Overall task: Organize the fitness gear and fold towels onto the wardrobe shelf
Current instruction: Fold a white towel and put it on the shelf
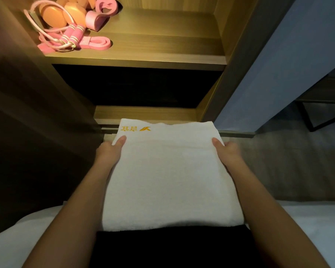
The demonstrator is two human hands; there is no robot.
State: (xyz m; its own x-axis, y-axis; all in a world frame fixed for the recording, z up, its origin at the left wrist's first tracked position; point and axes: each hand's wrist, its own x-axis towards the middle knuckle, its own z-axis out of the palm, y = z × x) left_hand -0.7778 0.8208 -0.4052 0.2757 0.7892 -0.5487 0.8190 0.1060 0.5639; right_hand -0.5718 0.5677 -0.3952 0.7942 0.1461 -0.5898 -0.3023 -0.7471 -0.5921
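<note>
A folded white towel (168,171) with yellow embroidery near its far left corner is held in front of me, low before the wardrobe. My left hand (109,151) grips its left edge, thumb on top and fingers hidden beneath. On the opposite edge my right hand (227,151) holds it the same way. Up on the lit wooden shelf (162,45), at its left end, lies the fitness gear: a pink jump rope (70,37), pink resistance bands (97,43), orange pads (54,18) and a pink strap (99,14).
A dark compartment (139,86) opens below the shelf, with a low wooden ledge (145,113) under it. The wardrobe's right side panel (240,55) stands next to a blue wall (290,55). A dark table frame (321,105) is at the right. White bedding (317,229) lies below my arms.
</note>
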